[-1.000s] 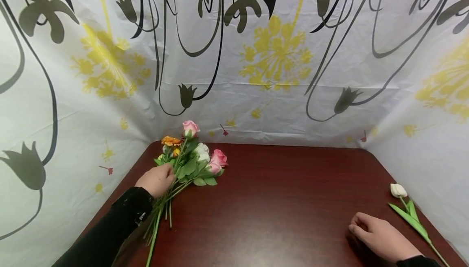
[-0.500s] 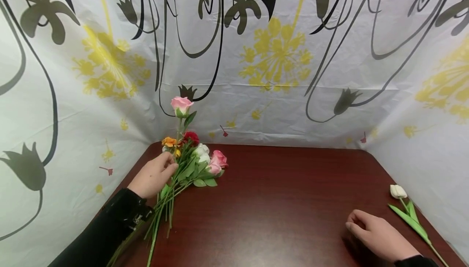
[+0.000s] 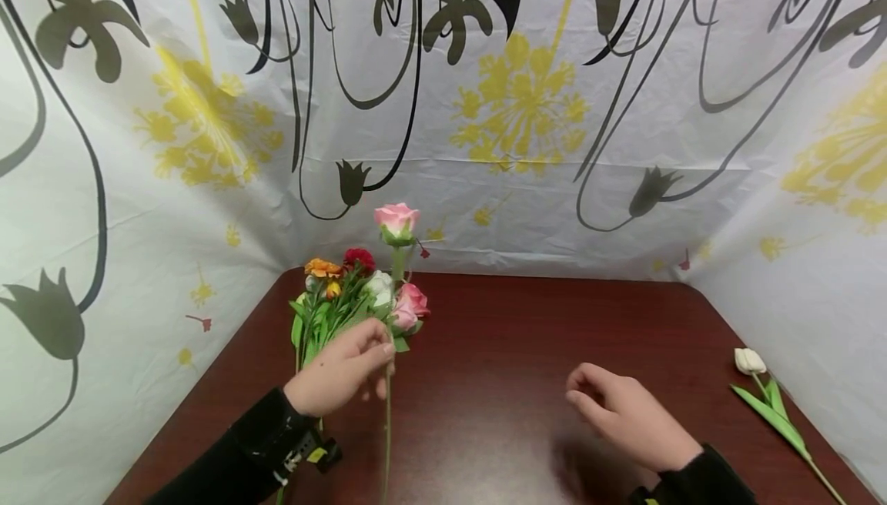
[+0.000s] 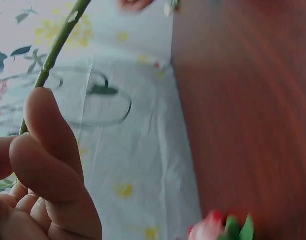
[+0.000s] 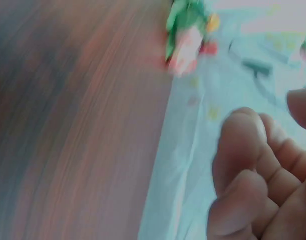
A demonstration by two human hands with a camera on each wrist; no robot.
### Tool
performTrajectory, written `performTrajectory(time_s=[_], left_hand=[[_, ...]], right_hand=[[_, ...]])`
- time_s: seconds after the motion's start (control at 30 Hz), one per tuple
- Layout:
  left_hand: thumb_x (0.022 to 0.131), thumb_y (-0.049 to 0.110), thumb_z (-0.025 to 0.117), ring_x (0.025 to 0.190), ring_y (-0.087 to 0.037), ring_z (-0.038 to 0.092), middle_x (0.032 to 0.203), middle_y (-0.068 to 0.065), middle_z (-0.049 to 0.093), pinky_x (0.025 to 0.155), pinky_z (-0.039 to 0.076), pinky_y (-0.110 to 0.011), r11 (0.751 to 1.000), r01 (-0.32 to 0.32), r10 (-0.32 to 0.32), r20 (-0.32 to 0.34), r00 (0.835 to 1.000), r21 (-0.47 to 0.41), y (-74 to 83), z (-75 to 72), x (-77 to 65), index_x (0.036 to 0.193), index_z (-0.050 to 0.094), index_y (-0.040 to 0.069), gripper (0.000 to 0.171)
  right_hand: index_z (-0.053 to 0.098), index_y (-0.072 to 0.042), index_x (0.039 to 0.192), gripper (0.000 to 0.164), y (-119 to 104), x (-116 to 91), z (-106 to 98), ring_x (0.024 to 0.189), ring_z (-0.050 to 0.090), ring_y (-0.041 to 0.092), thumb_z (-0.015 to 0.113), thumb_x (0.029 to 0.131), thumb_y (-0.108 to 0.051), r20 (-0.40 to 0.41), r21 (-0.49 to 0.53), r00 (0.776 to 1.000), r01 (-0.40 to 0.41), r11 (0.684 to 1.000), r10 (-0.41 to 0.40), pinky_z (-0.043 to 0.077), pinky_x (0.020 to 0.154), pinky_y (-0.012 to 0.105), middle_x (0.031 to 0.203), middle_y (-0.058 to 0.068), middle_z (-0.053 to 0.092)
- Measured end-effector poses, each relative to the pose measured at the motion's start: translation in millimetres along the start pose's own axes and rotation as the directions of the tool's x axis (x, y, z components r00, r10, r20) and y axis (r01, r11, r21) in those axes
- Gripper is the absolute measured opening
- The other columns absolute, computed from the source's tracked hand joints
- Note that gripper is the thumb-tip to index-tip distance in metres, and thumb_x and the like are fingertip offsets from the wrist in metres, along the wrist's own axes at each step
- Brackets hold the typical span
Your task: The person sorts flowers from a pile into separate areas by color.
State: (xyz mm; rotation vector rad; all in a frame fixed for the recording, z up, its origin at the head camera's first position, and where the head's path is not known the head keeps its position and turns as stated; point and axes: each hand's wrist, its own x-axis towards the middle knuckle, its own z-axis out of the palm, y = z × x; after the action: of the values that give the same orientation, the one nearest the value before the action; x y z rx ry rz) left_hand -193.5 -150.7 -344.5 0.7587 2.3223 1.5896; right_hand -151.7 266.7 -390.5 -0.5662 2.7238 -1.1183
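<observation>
Pinched by its stem in my left hand, a pink rose stands upright, its bloom up against the patterned sheet. Behind that hand lies a bunch of flowers with orange, red, white and pink blooms; the hand and sleeve cover part of its stems. My right hand is over the right half of the table, fingers loosely curled with nothing between them. In the right wrist view its fingers are bent beside the thumb, and the bunch's pink bloom appears blurred beyond.
A white tulip with long green leaves lies along the right edge of the dark red-brown table. White sheeting printed with flowers rises close behind the table and on both sides.
My left hand has drawn the pink rose up out of the bunch and carried it rightward. My right hand has moved left from near the tulip and slightly upward in view.
</observation>
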Motion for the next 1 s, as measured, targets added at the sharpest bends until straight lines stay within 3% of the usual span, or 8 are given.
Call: performTrajectory(time_s=[0.13,0.33,0.5,0.67,0.8,1.0], left_hand=[[0.109,0.021,0.049,0.066,-0.029,0.066,0.089,-0.014,0.064,0.052,0.053,-0.035,0.998,-0.003,0.005,0.031,0.999,-0.063,-1.8,21.3,5.0,0.104,0.051,0.001,0.021],[0.108,0.018,0.049,0.069,-0.024,0.070,0.088,-0.017,0.067,0.058,0.057,-0.038,0.979,0.016,0.002,0.091,0.996,-0.201,-5.9,50.2,10.9,0.106,0.050,-0.001,0.019],[0.108,0.020,0.050,0.073,-0.021,0.072,0.090,-0.018,0.069,0.063,0.058,-0.035,0.945,0.072,-0.022,0.157,0.987,-0.318,-8.0,66.8,13.5,0.113,0.049,0.000,0.020],[0.107,0.018,0.052,0.072,-0.018,0.071,0.089,-0.020,0.069,0.063,0.058,-0.031,0.919,0.097,-0.024,0.192,0.981,-0.382,-11.4,79.4,14.7,0.114,0.048,-0.001,0.021],[0.106,0.015,0.054,0.069,-0.016,0.069,0.087,-0.016,0.069,0.061,0.058,-0.030,0.908,0.104,-0.020,0.208,0.978,-0.405,-14.1,88.2,15.8,0.110,0.049,0.000,0.016],[0.106,0.015,0.055,0.066,-0.016,0.069,0.087,-0.011,0.068,0.063,0.059,-0.039,0.914,0.107,-0.023,0.214,0.977,-0.392,-15.9,95.9,18.4,0.106,0.051,0.001,0.014]], right_hand=[[0.055,-0.021,0.123,0.033,-30.4,14.1,20.0,0.075,0.061,0.013,0.045,0.106,-0.048,0.043,0.082,0.993,0.104,0.991,-0.108,0.049,0.067,0.030,0.096,-0.004,0.063],[0.055,-0.023,0.126,0.031,-63.1,23.5,50.8,0.082,0.062,0.010,0.044,0.108,-0.046,0.096,0.129,0.976,0.180,0.975,-0.193,0.050,0.071,0.030,0.107,-0.009,0.064],[0.058,-0.026,0.115,0.024,-76.4,26.5,69.8,0.075,0.059,0.005,0.048,0.106,-0.046,0.094,0.098,0.965,0.235,0.967,-0.244,0.049,0.065,0.027,0.092,-0.014,0.062],[0.056,-0.027,0.097,0.014,-79.8,26.8,82.0,0.059,0.044,-0.002,0.052,0.107,-0.035,0.055,0.076,0.948,0.310,0.948,-0.315,0.041,0.056,0.021,0.072,-0.018,0.050],[0.056,-0.027,0.089,0.019,-80.9,26.3,86.1,0.055,0.036,-0.005,0.053,0.106,-0.034,0.027,0.071,0.948,0.314,0.947,-0.316,0.036,0.053,0.020,0.065,-0.018,0.043],[0.057,-0.028,0.085,0.023,-81.7,27.2,84.8,0.053,0.033,-0.001,0.054,0.106,-0.037,0.027,0.069,0.969,0.245,0.967,-0.247,0.032,0.052,0.021,0.062,-0.016,0.038]])
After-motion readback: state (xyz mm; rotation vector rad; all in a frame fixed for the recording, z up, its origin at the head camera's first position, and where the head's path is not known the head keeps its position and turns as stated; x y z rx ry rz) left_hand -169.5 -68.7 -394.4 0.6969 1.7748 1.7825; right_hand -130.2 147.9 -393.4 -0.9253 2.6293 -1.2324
